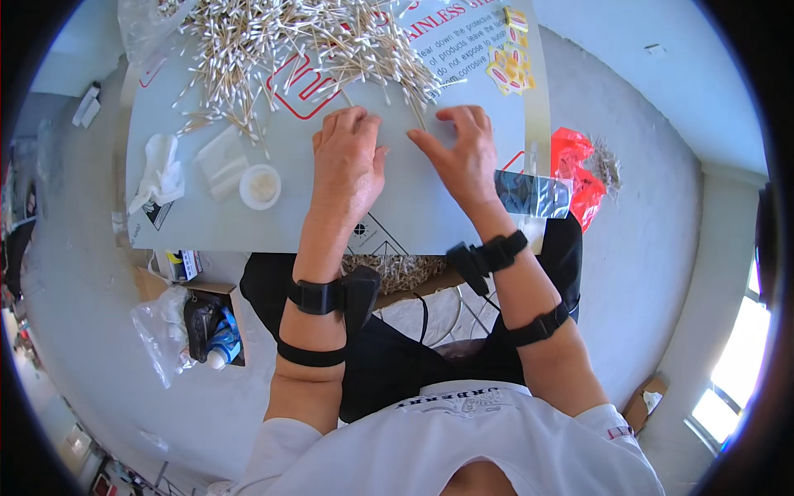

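Note:
A large loose heap of cotton swabs [273, 41] covers the far part of the metal-sheet tabletop [331, 223]. My left hand [349, 157] rests just before the heap, its fingers bent down and close together. A swab end shows by its fingertips, but whatever lies beneath them is hidden. To its right, my right hand [465, 157] has thumb and forefinger spread apart. A few swabs [418, 112] stick out from the heap toward that thumb; I see none gripped. Left of my left hand stands a small round white tub [260, 187] with pale contents.
A crumpled white glove [160, 171] and a clear plastic bag [222, 161] lie at left. Yellow packets [510, 66] sit at far right, a dark glossy sheet [533, 194] at the right edge. Beyond it hangs a red bag [575, 178]. A cardboard box [236, 322] stands lower left.

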`<control>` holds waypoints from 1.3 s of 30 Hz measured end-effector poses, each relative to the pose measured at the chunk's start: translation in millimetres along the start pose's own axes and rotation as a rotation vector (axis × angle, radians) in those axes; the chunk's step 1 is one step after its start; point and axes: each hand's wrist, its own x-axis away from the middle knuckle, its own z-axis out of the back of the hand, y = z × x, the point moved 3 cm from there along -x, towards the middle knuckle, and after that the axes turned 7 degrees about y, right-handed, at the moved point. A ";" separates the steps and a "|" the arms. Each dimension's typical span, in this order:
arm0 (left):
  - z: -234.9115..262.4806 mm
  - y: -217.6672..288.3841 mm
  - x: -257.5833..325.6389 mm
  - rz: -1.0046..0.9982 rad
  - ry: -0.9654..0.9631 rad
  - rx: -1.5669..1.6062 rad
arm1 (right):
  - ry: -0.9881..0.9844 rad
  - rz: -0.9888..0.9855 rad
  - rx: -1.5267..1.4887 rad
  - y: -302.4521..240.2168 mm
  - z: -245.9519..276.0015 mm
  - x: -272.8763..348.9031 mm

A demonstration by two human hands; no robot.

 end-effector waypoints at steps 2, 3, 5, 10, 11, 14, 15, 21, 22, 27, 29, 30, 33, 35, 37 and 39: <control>-3.0 1.1 -0.6 -0.016 0.021 -0.040 | 0.031 0.074 0.064 -5.1 -9.4 -5.8; -4.6 1.0 -1.2 -0.031 0.046 -0.079 | -0.020 0.100 0.043 -6.6 -14.1 -6.5; -7.8 -5.0 -2.3 -0.061 0.076 -0.144 | -0.111 0.134 0.004 -7.3 -15.9 -3.5; -10.4 -13.6 -6.0 -0.052 0.100 -0.171 | -0.214 0.052 -0.159 3.4 0.6 0.1; -12.8 -11.9 -6.8 -0.055 0.097 -0.187 | -0.152 0.016 -0.208 4.3 4.2 -4.7; -10.7 -4.7 -3.1 -0.067 0.054 -0.209 | 0.015 0.039 -0.072 0.5 -4.7 -42.0; -10.0 -1.6 -2.0 -0.081 0.018 -0.202 | 0.015 0.037 -0.074 1.1 -11.6 -53.0; -8.8 -2.6 -4.7 -0.098 0.019 -0.190 | -0.120 0.113 0.071 0.0 -46.1 -114.3; -8.5 -2.8 -4.9 -0.096 0.018 -0.192 | -0.123 0.112 0.069 1.1 -43.8 -123.4; -8.2 -5.4 -1.9 -0.106 0.036 -0.184 | -0.243 0.113 -0.206 -0.3 -25.7 -136.2; -7.1 -6.0 -2.3 -0.104 0.033 -0.162 | -0.394 0.077 -0.213 1.4 -15.1 -121.6; -6.3 -6.2 -2.1 -0.100 0.029 -0.143 | -0.394 0.075 -0.211 8.7 -11.7 -111.2; 0.1 -4.0 -3.5 -0.078 0.043 -0.071 | -0.393 -0.018 -0.290 23.6 4.8 -83.1; 4.3 -1.2 -5.2 -0.051 0.016 -0.032 | -0.228 -0.068 -0.321 31.5 12.3 -63.6; 5.3 -1.9 -4.8 -0.022 -0.011 0.005 | -0.013 -0.110 -0.233 32.0 26.5 -44.9; 5.4 -3.6 -4.6 -0.019 -0.003 0.065 | -0.075 -0.157 -0.192 24.2 32.9 -22.4</control>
